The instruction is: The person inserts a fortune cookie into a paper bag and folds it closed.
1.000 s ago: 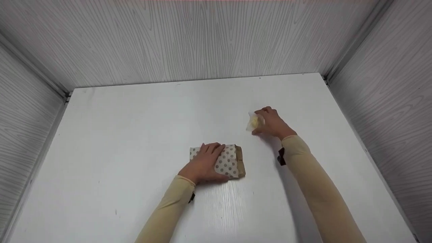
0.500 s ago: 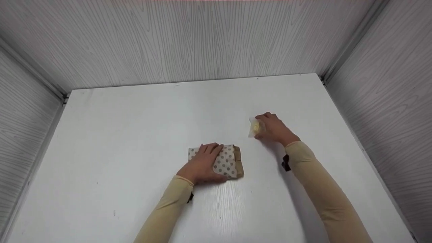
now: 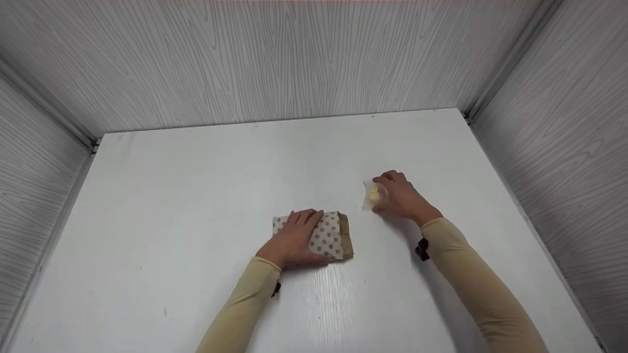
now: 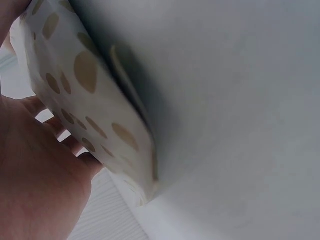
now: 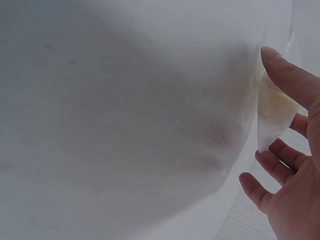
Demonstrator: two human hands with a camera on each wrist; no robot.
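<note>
A flat paper bag [image 3: 328,238], white with grey-brown dots and a brown open end facing right, lies on the white table near the middle. My left hand [image 3: 294,241] spans it from above, fingers at its far edge and thumb along its near edge. In the left wrist view the dotted bag [image 4: 90,95] sits between thumb and fingers. To the right and farther back, my right hand [image 3: 405,198] pinches a small translucent packet [image 3: 368,197] with something yellow inside. The right wrist view has the packet [image 5: 275,110] between thumb and fingers, just at the table surface.
The white tabletop [image 3: 196,186] stretches around both hands. A grey wood-grain wall [image 3: 274,59] stands at the back, with similar panels on the left and right sides. Small dark marks dot the table surface.
My right hand has drawn the packet nearer to me across the table, slightly right. The left hand stays on the paper bag, which has hardly shifted.
</note>
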